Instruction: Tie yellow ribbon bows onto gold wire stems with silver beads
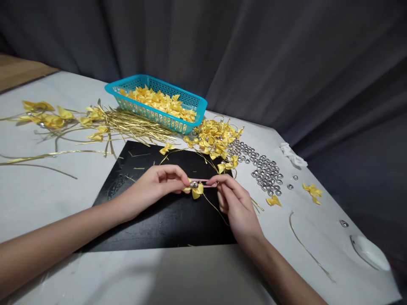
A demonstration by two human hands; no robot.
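Over the black mat point(165, 220), my left hand point(160, 182) pinches a small yellow ribbon bow point(196, 190) with a silver bead point(193, 184) on its middle. My right hand point(233, 201) holds a thin pink stick-like tool point(208, 183) whose tip touches the bead. A gold wire point(213, 206) trails down from the bow across the mat. Both hands meet at the bow, fingers closed around what they hold.
A teal basket point(190, 117) full of yellow bows stands at the back. Gold wires point(127, 123) lie left of it, finished bows on wires point(216, 137) to its right, silver beads point(265, 171) beyond. A white object point(369, 250) sits near the right table edge.
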